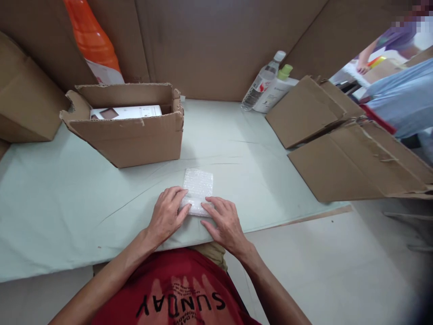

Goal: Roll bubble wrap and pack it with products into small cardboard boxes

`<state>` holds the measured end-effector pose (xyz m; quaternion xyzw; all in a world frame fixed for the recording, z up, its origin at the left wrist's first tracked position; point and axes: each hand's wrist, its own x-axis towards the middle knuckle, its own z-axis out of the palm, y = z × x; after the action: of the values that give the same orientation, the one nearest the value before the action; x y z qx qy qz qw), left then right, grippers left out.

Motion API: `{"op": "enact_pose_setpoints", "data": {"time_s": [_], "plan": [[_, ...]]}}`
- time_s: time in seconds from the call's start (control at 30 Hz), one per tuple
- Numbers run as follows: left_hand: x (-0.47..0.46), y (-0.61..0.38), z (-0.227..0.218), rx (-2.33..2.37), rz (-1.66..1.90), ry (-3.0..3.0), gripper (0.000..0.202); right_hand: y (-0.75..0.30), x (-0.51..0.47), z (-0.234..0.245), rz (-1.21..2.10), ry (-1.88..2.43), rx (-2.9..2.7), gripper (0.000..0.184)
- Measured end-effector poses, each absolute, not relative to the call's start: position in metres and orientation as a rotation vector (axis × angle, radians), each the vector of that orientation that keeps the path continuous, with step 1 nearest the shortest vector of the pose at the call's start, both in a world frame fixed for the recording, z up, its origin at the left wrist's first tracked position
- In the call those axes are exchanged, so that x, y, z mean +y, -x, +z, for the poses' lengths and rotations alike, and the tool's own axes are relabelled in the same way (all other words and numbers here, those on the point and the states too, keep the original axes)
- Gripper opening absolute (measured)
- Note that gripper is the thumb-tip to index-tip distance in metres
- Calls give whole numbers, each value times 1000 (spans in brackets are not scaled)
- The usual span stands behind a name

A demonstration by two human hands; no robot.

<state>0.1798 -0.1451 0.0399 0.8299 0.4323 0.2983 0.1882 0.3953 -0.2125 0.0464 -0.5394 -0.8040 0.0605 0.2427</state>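
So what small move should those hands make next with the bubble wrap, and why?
Probably smooth the bubble wrap toward its far end: the left hand and right hand both have fingers on its near part, while that far end lies uncovered on the pale cloth.

A clear bottle (pixel 260 85) stands beside a white bottle (pixel 274 95).

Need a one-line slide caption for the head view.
Left hand and right hand on bubble wrap, in front of an open cardboard box on a cloth-covered table.
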Motion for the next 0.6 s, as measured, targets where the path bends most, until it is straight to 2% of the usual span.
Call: {"op": "enact_pose_setpoints", "data": {"time_s": [0.17, 0.33, 0.6], "plan": [[-154, -170, 47, 983, 858, -2259, 41, -396, -207, 41, 285, 1434, -2086, 32], [-157, -166, 49, 1040, 778, -2145, 42, -399, -213, 45, 458, 1437, -2012, 32], [-141, -183, 43, 1251, 734, -2330, 34, -396, -220, 49, 135, 1528, -2086, 41]]}}
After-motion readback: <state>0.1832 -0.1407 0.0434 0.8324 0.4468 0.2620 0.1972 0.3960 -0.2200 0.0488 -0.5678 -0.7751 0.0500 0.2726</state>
